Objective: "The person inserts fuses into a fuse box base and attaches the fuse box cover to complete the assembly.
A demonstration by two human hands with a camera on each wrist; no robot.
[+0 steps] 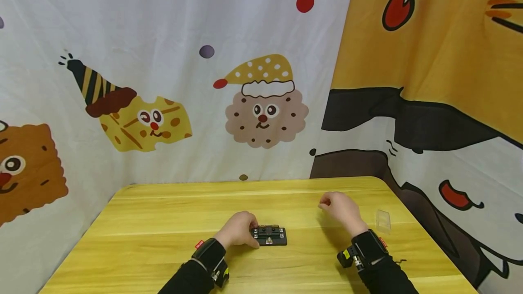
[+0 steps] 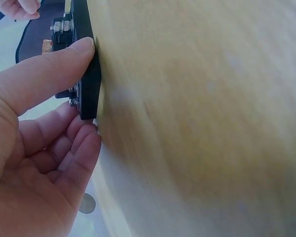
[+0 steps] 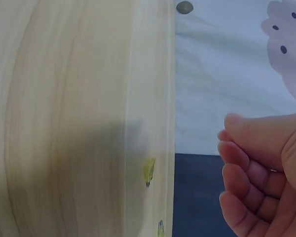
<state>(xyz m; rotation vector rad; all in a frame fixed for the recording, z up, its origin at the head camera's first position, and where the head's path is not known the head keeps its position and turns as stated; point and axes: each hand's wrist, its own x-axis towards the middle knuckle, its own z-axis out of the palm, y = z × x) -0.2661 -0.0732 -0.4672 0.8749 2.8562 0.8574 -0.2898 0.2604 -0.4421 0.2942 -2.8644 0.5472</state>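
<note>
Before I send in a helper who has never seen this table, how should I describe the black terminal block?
On the yellow wood-grain table, find the left hand, near the middle. Its thumb and fingers grip the left end of the black terminal block. Unlike the clear plastic cover farther right, it is opaque and carries shiny metal terminals.

Your left forearm (image 1: 188, 278), black-sleeved, slants forward and inward. Left hand (image 1: 238, 230): thumb (image 2: 44, 76) extended, fingers (image 2: 84, 158) curled opposite it in a pinching grip. Your right forearm (image 1: 388, 276), also black-sleeved, likewise angles inward. Right hand (image 1: 343, 209): raised thumb (image 3: 259, 134) tip brought in close to the fingertips, lower fingers (image 3: 237, 178) bent toward the palm. Hands well apart; your right reaches farther forward.
</note>
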